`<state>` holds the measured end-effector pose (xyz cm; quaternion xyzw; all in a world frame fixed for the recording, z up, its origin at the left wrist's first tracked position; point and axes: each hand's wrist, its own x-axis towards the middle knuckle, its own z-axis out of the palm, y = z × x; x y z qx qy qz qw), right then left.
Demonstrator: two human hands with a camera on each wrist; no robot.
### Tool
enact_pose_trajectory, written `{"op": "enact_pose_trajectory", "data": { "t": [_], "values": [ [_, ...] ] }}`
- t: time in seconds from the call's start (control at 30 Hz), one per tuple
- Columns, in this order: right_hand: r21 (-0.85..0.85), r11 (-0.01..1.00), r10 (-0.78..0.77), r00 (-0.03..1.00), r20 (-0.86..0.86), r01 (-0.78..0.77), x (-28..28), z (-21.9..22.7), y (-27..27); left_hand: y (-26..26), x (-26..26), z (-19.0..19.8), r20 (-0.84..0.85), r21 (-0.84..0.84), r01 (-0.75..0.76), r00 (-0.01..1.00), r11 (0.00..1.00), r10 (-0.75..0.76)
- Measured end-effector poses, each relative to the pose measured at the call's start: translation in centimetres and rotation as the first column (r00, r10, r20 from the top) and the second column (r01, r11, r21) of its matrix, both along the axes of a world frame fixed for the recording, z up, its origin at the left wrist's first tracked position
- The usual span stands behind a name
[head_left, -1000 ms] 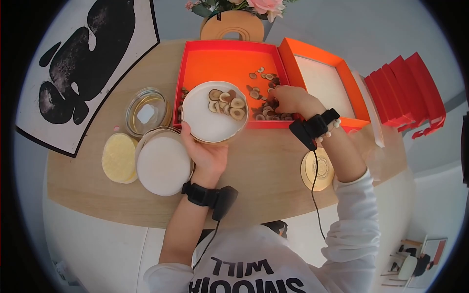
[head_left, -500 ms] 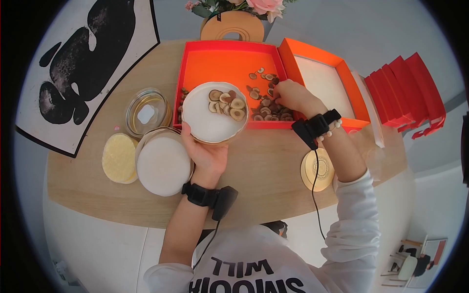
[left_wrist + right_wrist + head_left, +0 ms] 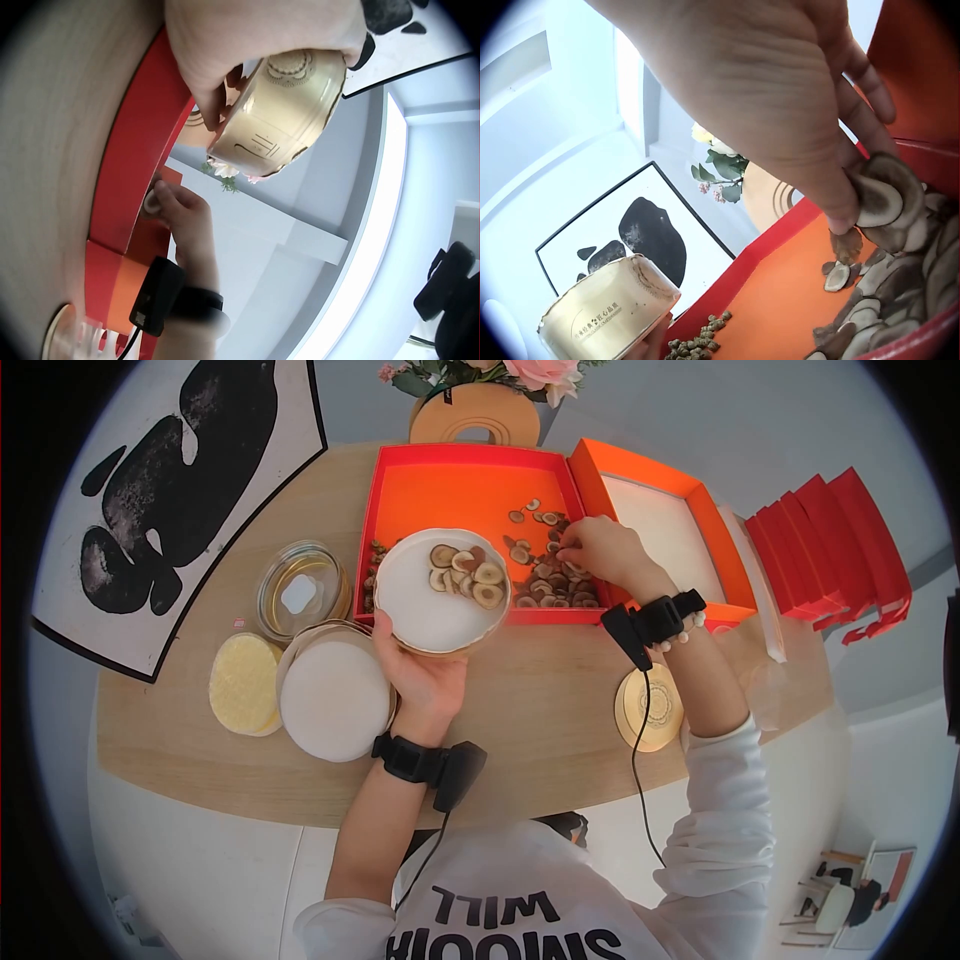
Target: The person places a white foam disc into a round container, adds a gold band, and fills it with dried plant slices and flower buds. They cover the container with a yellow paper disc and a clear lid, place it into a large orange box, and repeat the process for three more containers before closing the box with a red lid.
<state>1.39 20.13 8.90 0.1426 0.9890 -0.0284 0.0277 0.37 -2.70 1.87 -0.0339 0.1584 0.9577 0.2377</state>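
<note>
My left hand (image 3: 425, 678) grips a round gold box (image 3: 281, 112) from below, over the near edge of a large red box (image 3: 450, 485) with an orange inside. The gold box's white inside (image 3: 425, 605) faces up, with a cluster of dried round slices (image 3: 468, 574), pale with brown rims, toward its right. In the right corner of the red box lies a heap of the same slices (image 3: 885, 304). Just above that heap, my right hand (image 3: 612, 552) pinches a few slices (image 3: 877, 201) between thumb and fingers; its far fingers are partly hidden.
Small brownish-green pieces (image 3: 699, 339) lie at the red box's left side. Left of it stand a round clear-lidded tin (image 3: 300, 592), a white round container (image 3: 335, 700) and a yellow disc (image 3: 244, 683). An orange-rimmed lid (image 3: 665, 525) leans right; a gold lid (image 3: 655, 707) lies nearer.
My right hand has drawn up and slightly right from the heap, uncovering more slices below it. My left hand and the gold box have barely moved.
</note>
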Motion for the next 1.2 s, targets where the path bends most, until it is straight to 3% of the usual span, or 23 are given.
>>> {"op": "enact_pose_trajectory", "data": {
  "t": [0.3, 0.4, 0.6, 0.7, 0.8, 0.93, 1.03, 1.13, 1.2],
  "values": [
    [-0.235, 0.971, -0.088, 0.985, -0.147, 0.052, 0.2, 0.4, 0.2, 0.1, 0.2, 0.3, -0.009, -0.008, 0.018, 1.000, 1.000, -0.018],
    [-0.333, 0.942, -0.076, 0.951, -0.300, -0.029, 0.6, 0.8, 0.0, 0.1, 0.2, 0.0, -0.018, -0.006, 0.056, 0.998, 0.998, -0.056],
    [-0.525, 0.841, -0.124, 0.900, -0.419, -0.129, 1.1, 3.2, -2.1, 0.3, 0.5, 0.0, -0.039, -0.035, 0.138, 0.989, 0.990, -0.139],
    [-0.752, 0.645, -0.181, 0.929, -0.322, -0.135, 1.7, 4.6, -4.3, 0.4, 0.7, 0.1, -0.050, -0.028, 0.173, 0.983, 0.984, -0.175],
    [-0.821, 0.523, -0.064, 0.950, -0.307, -0.230, 1.6, 3.4, -5.5, 0.6, 0.8, -0.1, -0.053, -0.023, 0.201, 0.978, 0.979, -0.202],
    [-0.671, 0.714, 0.000, 0.958, -0.287, -0.201, 1.5, 3.6, -7.6, 0.5, 0.9, -0.1, -0.065, -0.027, 0.227, 0.972, 0.974, -0.228],
    [-0.610, 0.767, 0.018, 0.957, -0.291, -0.200, 1.1, 3.3, -7.7, 0.5, 0.9, -0.2, -0.065, -0.026, 0.232, 0.970, 0.972, -0.233],
    [-0.655, 0.730, 0.006, 0.961, -0.278, -0.194, 1.0, 3.3, -7.5, 0.5, 0.9, -0.2, -0.067, -0.024, 0.234, 0.970, 0.972, -0.235],
    [-0.641, 0.725, 0.010, 0.934, -0.356, -0.252, 0.9, 2.8, -7.4, 0.5, 0.9, -0.1, -0.060, -0.023, 0.233, 0.970, 0.972, -0.234]
  ]
}}
